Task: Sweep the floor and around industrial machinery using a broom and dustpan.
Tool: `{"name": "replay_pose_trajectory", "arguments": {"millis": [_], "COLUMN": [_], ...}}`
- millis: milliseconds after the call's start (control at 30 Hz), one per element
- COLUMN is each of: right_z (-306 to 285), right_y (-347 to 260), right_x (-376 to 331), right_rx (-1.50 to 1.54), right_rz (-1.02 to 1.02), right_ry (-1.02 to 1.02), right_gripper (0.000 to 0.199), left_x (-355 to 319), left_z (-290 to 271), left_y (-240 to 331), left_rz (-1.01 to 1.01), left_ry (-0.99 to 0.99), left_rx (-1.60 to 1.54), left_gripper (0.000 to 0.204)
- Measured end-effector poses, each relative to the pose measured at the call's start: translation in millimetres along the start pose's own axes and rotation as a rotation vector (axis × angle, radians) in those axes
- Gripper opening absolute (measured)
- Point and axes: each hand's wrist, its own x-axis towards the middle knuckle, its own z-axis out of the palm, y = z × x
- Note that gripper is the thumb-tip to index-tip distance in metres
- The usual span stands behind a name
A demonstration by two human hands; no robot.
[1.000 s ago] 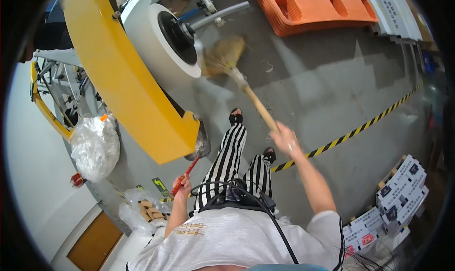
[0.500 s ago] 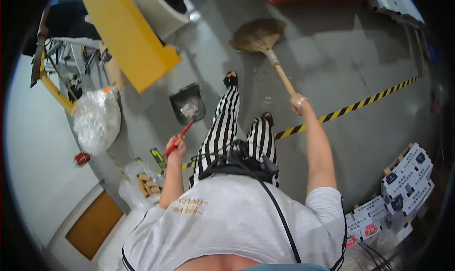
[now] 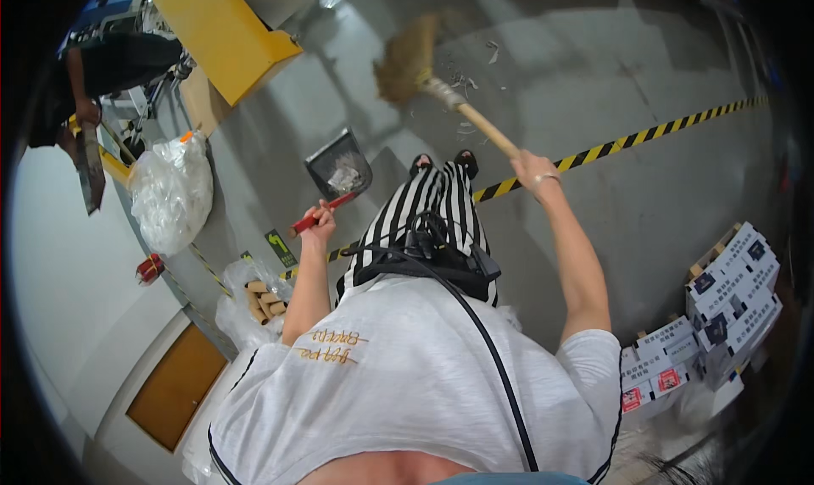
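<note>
Right hand [image 3: 532, 170] wrapped tight around broom [image 3: 424, 71] handle, raised out ahead; straw head tilted up over grey floor [image 3: 644, 205], blurred, near paper scraps [image 3: 465, 83]. Left hand [image 3: 318, 222] clenched on red handle of dustpan [image 3: 339, 164], held low to the left, just ahead of striped trousers [image 3: 432, 205].

Against the earlier frame: broom head shifted left and nearer the yellow machine [image 3: 216, 27]; dustpan now closer to the feet and more central; yellow machine slid further toward the top edge.

Dustpan holding pale scraps. Clear bag [image 3: 170, 192] at left stuffed with crumpled film. Another bag [image 3: 254, 303] by the left elbow with cardboard tubes inside. Stacked boxes [image 3: 721, 303] at right, contents hidden. Black-and-yellow tape [image 3: 644, 133] crossing floor beyond right hand.
</note>
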Motion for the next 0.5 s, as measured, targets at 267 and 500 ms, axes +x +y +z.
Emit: {"name": "replay_pose_trajectory", "arguments": {"millis": [267, 500], "right_z": [8.1, -78.1], "right_y": [-39.4, 65.6], "right_x": [86.3, 39.9], "right_rx": [-0.217, -0.276], "right_rz": [0.127, 0.417], "right_ry": [-0.105, -0.020], "right_gripper": [0.029, 0.029], "left_x": [0.6, 5.0], "left_z": [12.1, 25.5], "left_y": [-25.3, -41.7], "left_rz": [-0.085, -0.131], "left_ry": [0.127, -0.067], "left_rx": [0.004, 0.466], "left_gripper": [0.053, 0.020]}}
